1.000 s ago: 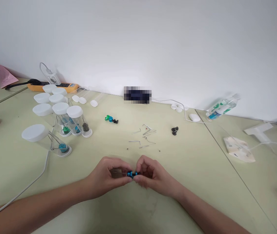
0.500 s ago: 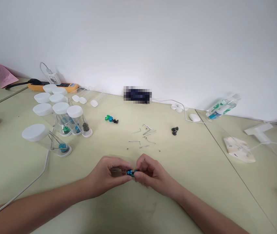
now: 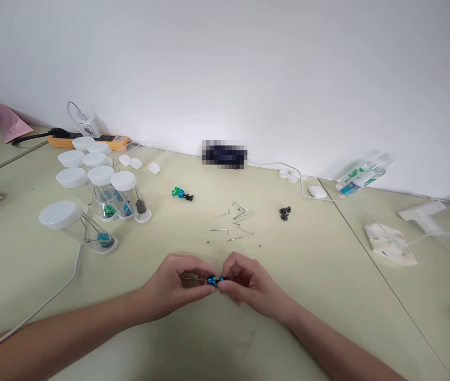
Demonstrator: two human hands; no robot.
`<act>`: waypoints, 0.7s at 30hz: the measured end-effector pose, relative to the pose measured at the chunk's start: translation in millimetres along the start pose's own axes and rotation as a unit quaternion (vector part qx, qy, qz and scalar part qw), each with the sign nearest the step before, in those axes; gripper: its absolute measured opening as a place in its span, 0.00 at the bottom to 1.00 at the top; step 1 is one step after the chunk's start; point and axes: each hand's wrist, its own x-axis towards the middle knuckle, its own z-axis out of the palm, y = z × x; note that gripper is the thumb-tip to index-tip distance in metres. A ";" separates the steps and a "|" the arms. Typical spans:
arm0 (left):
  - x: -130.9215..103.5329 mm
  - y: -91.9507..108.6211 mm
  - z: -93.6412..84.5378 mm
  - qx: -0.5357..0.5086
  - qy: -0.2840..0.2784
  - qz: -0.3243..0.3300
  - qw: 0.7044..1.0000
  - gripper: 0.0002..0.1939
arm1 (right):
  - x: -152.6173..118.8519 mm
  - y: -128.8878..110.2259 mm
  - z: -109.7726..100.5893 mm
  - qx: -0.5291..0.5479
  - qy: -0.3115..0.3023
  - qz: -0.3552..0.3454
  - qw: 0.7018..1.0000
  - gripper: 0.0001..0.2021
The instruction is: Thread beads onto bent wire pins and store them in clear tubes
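Between my two hands, low in the middle of the view, is a small blue and black part. My left hand pinches its left end with thumb and fingers, and a thin metal rod runs from it into that hand. The fingertips of my right hand are closed on its right end. Beyond my hands lie several bent metal rods and tiny bits. Farther off are green, blue and black pieces in a row, and several black round parts to the right.
Several clear tubes with white caps stand at the left, by an orange power strip and a white cable. A dark pixelated object is at the wall. At the right are a plastic bottle and a white packet.
Both hands keep nearly the same pose around the small part. The whole view has shifted slightly, with the objects on the table appearing a little farther right.
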 end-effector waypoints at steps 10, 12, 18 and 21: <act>0.3 6.0 -1.2 0.001 -0.009 -0.002 1.000 0.10 | 0.8 -0.9 0.0 0.000 -0.004 0.010 1.000 0.15; 0.1 4.2 -0.6 0.003 -0.005 0.001 1.000 0.10 | 1.0 -0.3 -0.1 0.000 -0.009 0.012 1.000 0.14; 0.6 7.0 -1.7 -0.002 -0.013 -0.009 1.000 0.10 | 0.4 -1.2 0.1 0.000 0.004 0.000 1.000 0.14; 0.5 4.1 -1.1 0.003 -0.007 -0.002 1.000 0.09 | 0.5 -2.0 0.1 0.003 -0.015 0.010 1.000 0.13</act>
